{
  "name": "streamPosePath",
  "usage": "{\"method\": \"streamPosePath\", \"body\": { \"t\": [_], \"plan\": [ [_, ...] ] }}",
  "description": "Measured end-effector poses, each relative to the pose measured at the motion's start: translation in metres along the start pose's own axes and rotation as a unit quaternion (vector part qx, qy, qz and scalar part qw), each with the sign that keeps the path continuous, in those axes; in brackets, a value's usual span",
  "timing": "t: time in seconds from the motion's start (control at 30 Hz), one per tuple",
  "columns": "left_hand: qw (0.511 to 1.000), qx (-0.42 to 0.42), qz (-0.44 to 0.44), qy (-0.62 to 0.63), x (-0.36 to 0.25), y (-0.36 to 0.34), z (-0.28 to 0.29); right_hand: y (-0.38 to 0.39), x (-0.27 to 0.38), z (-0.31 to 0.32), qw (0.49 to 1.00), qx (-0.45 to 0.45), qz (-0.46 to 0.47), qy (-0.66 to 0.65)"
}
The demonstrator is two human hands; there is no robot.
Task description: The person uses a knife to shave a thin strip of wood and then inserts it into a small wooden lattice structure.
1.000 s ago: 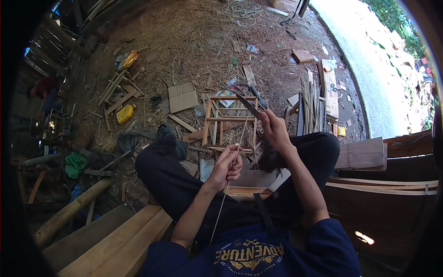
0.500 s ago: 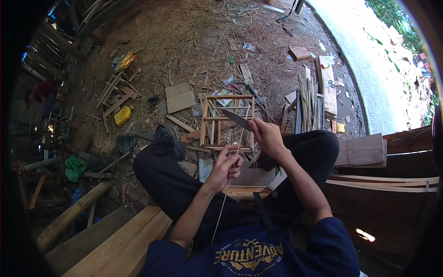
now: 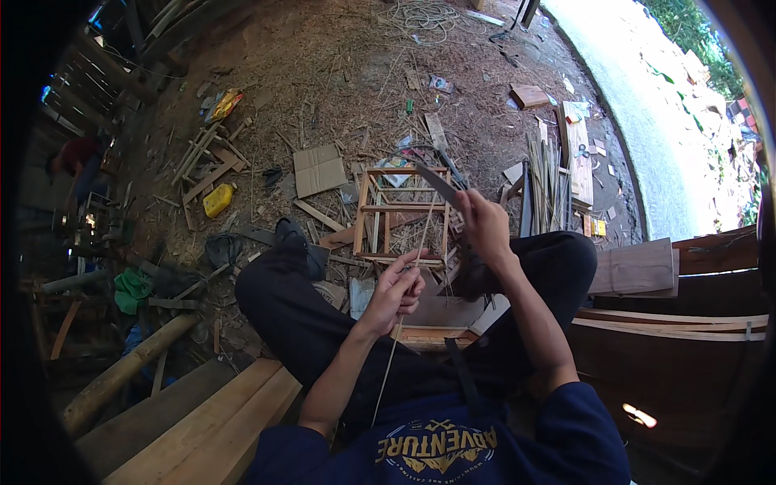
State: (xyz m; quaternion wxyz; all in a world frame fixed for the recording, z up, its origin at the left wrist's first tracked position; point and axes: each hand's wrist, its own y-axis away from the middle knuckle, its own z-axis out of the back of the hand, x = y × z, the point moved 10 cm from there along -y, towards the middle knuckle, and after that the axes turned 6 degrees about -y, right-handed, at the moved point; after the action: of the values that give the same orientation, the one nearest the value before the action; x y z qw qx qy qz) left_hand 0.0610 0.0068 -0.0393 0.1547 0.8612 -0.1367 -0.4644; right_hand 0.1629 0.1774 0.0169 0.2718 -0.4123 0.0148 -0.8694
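Observation:
My left hand is closed around a long thin strip of wood or bamboo, which slants from my lap up past the fingers. To its upper right, my right hand grips a knife by the handle, which the fingers hide. The broad grey blade points up and to the left, apart from the strip. Beyond both hands, between my feet, a small wooden frame of thin bars rests on the ground.
Flattened cardboard, a yellow plastic container and wood scraps litter the dirt floor. Long strips and a light plank lie at the right. Boards flank me at lower left. Another person bends over at far left.
My right hand with the knife has moved slightly right and away from the strip, the blade now tilting more steeply. My left hand stays almost in place on the strip.

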Motion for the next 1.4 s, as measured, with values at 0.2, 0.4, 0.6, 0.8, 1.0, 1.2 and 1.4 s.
{"method": "streamPosePath", "body": {
  "t": [0.2,0.4,0.6,0.8,1.0,1.2,1.4],
  "plan": [
    [0.998,-0.043,-0.017,-0.041,0.007,-0.003,0.014,0.02,0.014,-0.021,0.998,0.051,0.024,0.004],
    [0.99,-0.104,-0.04,-0.092,0.0,-0.002,0.023,-0.003,-0.003,0.007,0.999,-0.01,-0.023,0.03],
    [0.994,-0.088,-0.033,-0.059,0.007,-0.004,0.022,0.014,0.02,-0.019,0.997,0.05,0.053,0.024],
    [0.998,-0.057,-0.022,-0.027,0.006,-0.003,0.014,0.005,0.004,-0.004,1.0,0.001,-0.004,-0.023],
    [0.997,-0.066,-0.012,-0.032,0.007,0.0,0.018,0.015,0.018,-0.016,0.998,0.039,0.04,-0.024],
    [0.995,-0.072,-0.032,-0.067,0.008,0.001,0.017,0.027,0.022,-0.02,0.998,0.022,0.056,-0.006],
    [0.987,-0.091,-0.059,-0.12,0.001,0.0,0.018,0.004,0.019,0.004,1.0,-0.013,0.017,-0.017]
  ]
}}
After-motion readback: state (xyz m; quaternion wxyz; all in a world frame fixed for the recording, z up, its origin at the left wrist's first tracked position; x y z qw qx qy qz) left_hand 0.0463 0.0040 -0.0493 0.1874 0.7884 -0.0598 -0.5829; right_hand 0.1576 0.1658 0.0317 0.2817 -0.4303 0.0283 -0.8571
